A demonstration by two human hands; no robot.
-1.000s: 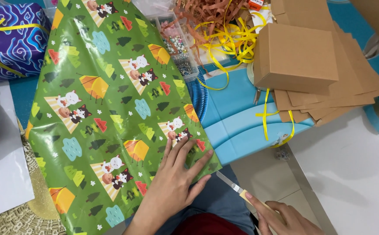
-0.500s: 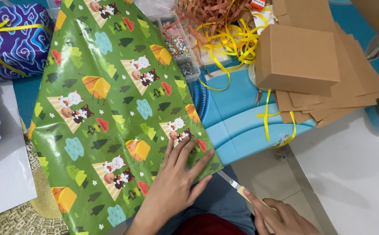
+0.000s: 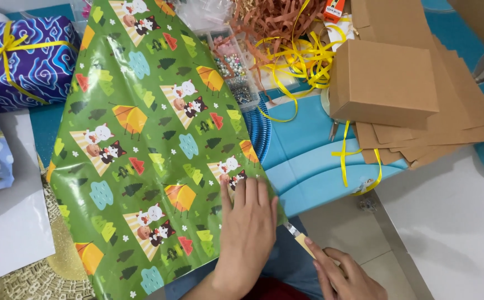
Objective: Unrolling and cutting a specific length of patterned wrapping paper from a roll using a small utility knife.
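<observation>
A large sheet of green wrapping paper (image 3: 142, 144) with tents, trees and cartoon animals lies across the blue table. My left hand (image 3: 246, 233) presses flat on its lower right corner, fingers together. My right hand (image 3: 346, 275) grips the pale handle of a small knife (image 3: 298, 238) whose blade tip meets the paper's edge just right of my left hand.
A wrapped blue box with yellow ribbon (image 3: 22, 55) sits at top left. A brown cardboard box (image 3: 383, 83) rests on flat cardboard sheets (image 3: 453, 122) at right. Loose yellow ribbon (image 3: 300, 58), brown shredded paper (image 3: 275, 19) and a bead tray (image 3: 232, 69) lie at the back. White paper (image 3: 8, 222) lies at left.
My left hand has drawn its fingers together and slid slightly right on the paper. The knife in my right hand has moved a little along the paper's edge.
</observation>
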